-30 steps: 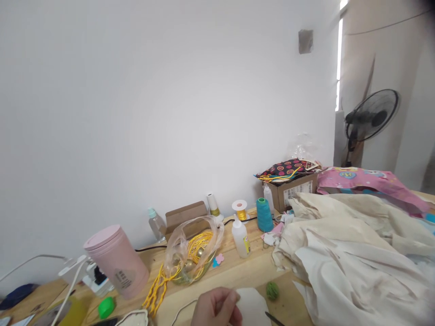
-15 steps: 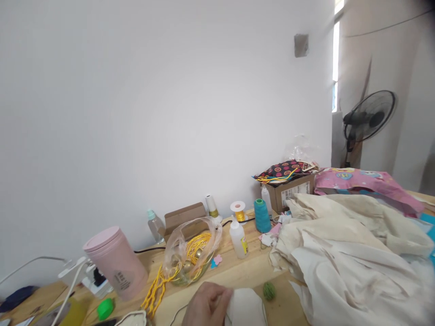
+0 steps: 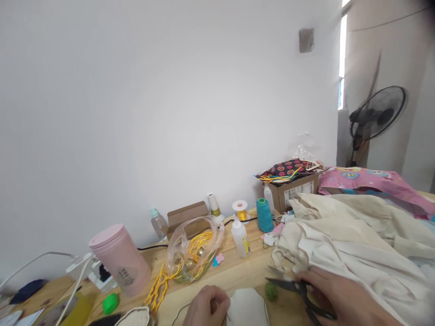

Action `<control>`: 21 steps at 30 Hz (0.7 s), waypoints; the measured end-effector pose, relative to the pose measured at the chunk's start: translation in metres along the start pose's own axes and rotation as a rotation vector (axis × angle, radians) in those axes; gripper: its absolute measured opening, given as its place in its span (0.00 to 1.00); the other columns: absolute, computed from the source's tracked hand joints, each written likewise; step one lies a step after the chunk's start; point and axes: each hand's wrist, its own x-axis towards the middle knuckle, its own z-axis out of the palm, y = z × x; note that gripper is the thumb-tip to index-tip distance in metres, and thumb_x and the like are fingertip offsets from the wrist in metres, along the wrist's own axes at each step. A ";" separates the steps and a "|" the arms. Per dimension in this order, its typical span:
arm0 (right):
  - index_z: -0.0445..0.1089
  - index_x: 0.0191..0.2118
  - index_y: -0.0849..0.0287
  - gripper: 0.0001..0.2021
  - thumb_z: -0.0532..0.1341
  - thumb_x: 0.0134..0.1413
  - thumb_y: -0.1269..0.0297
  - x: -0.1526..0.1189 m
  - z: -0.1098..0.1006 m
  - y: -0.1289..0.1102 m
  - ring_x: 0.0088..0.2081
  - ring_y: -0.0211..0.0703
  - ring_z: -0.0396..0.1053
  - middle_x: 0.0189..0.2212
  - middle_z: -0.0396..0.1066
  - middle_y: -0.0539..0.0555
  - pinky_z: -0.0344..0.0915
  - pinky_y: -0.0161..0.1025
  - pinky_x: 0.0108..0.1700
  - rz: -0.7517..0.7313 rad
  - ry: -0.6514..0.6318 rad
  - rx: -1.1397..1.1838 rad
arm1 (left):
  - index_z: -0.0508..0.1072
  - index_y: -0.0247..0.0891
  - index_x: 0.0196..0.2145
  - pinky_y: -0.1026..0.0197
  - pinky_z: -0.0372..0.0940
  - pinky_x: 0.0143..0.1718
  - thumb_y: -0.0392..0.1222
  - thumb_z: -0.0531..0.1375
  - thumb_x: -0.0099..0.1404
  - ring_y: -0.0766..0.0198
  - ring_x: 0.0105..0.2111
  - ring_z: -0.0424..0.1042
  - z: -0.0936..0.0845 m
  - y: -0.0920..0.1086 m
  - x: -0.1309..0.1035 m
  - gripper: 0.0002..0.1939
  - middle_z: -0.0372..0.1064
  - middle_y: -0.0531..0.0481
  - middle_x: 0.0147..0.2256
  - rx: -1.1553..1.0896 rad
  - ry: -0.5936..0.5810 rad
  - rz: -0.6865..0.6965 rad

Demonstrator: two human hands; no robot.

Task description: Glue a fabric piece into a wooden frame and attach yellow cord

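Note:
My left hand is at the bottom edge, its thumb and fingers pinched together. It touches or nearly touches the left edge of a small white cloth piece; whatever is in the pinch is hidden. A thin cord runs up to this hand from the left. On the right, my right hand is closed around black-handled scissors, blades pointing left. Those blades pass just above a small green thread ball beside the cloth piece.
Crumpled cream fabric covers the right side. Behind my hands stand a glue bottle, a teal thread cone and a plastic bag of yellow cord. A pink canister and a green cap are left.
My right hand has come into view from the right with scissors in it. My left hand stays pinched near the white cloth piece. The view has shifted slightly.

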 end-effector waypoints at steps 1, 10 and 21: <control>0.69 0.40 0.52 0.18 0.57 0.37 0.69 0.006 -0.003 0.002 0.34 0.47 0.69 0.34 0.72 0.51 0.65 0.38 0.35 0.011 -0.034 -0.079 | 0.72 0.37 0.24 0.65 0.57 0.27 0.43 0.54 0.49 0.62 0.25 0.65 0.000 -0.002 0.001 0.09 0.68 0.50 0.23 -0.015 -0.009 0.003; 0.70 0.31 0.57 0.09 0.56 0.42 0.72 0.037 -0.028 -0.024 0.35 0.50 0.64 0.33 0.69 0.57 0.60 0.44 0.35 -0.127 -0.190 -0.400 | 0.71 0.37 0.23 0.63 0.59 0.28 0.47 0.53 0.51 0.61 0.25 0.66 0.000 0.006 -0.001 0.12 0.69 0.49 0.23 -0.134 0.119 0.041; 0.70 0.25 0.56 0.06 0.63 0.36 0.73 0.064 0.020 -0.061 0.31 0.38 0.61 0.23 0.70 0.48 0.53 0.33 0.32 -0.747 -0.427 -0.147 | 0.72 0.35 0.20 0.67 0.62 0.28 0.46 0.65 0.41 0.65 0.24 0.68 0.000 0.017 0.002 0.12 0.71 0.51 0.20 -0.893 0.182 0.030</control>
